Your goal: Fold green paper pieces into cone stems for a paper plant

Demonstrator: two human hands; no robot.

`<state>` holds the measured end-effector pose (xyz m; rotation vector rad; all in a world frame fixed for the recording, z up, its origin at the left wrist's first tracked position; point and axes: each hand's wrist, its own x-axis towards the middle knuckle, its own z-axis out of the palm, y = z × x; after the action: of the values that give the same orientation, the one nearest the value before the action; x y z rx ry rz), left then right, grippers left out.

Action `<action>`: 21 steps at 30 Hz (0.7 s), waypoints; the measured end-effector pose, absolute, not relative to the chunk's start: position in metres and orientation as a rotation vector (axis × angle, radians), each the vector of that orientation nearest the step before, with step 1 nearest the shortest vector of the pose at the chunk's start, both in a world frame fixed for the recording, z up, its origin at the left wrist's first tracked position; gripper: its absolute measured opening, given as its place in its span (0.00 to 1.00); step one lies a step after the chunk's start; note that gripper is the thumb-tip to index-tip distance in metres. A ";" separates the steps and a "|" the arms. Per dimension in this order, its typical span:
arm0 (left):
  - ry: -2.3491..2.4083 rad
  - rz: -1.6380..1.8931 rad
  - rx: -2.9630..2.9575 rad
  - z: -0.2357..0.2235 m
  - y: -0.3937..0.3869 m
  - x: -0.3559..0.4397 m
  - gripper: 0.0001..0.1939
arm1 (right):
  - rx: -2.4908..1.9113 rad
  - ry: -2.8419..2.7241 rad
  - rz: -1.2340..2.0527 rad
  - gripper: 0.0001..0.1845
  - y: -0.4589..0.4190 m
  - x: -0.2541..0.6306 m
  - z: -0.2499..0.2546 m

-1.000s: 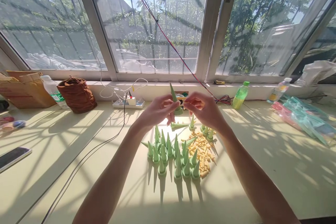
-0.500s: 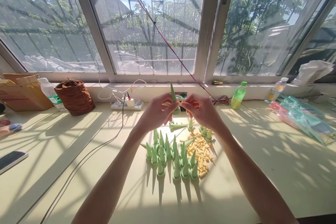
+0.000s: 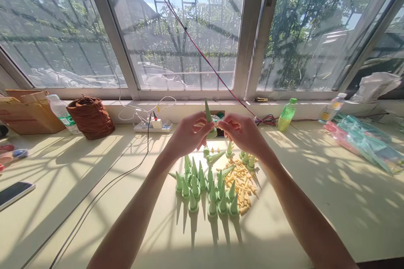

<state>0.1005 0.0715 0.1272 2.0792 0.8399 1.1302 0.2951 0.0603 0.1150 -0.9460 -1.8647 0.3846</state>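
My left hand (image 3: 193, 132) grips a pale green cone (image 3: 208, 113) upright between thumb and fingers, above the table. Close to its right side, my right hand (image 3: 239, 131) is closed in a pinch; whatever its fingertips hold is too small to make out. Below the hands, several green cones (image 3: 212, 206) stand on round bases, points up. Beside them spreads a pile of small tan pegs (image 3: 242, 183). One green cone (image 3: 215, 156) lies on its side behind the group, near a few tiny yellowish pieces (image 3: 215, 150).
A power strip (image 3: 164, 127) with cables, a brown cloth bag (image 3: 90, 116) and a bottle (image 3: 63, 113) stand toward the back left. A phone (image 3: 15, 194) lies at the left. Right of the hands are a green bottle (image 3: 287, 114) and plastic bags (image 3: 366, 141). Windows rise behind the table.
The lying cone behind the group has turned, its point now tilting away to the upper right. Both hands stay almost in place, with the right fingertips shifting slightly.
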 end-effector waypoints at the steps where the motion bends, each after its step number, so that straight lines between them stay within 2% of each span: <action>1: 0.840 1.139 2.069 0.127 0.072 0.100 0.10 | -0.932 -1.860 0.380 0.19 0.060 0.296 0.116; 5: 0.812 1.155 2.047 0.128 0.071 0.099 0.10 | -0.910 -1.894 0.323 0.16 0.060 0.298 0.118; 11: 0.825 1.164 2.067 0.129 0.069 0.099 0.08 | -0.904 -1.895 0.336 0.16 0.060 0.298 0.116; 21: 0.924 1.318 2.297 0.127 0.065 0.105 0.07 | -0.884 -1.756 0.622 0.24 0.058 0.288 0.114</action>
<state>0.1050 0.0646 0.1274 2.2972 0.9244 1.3180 0.2882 0.0580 0.1144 -0.8840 -1.7556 0.6216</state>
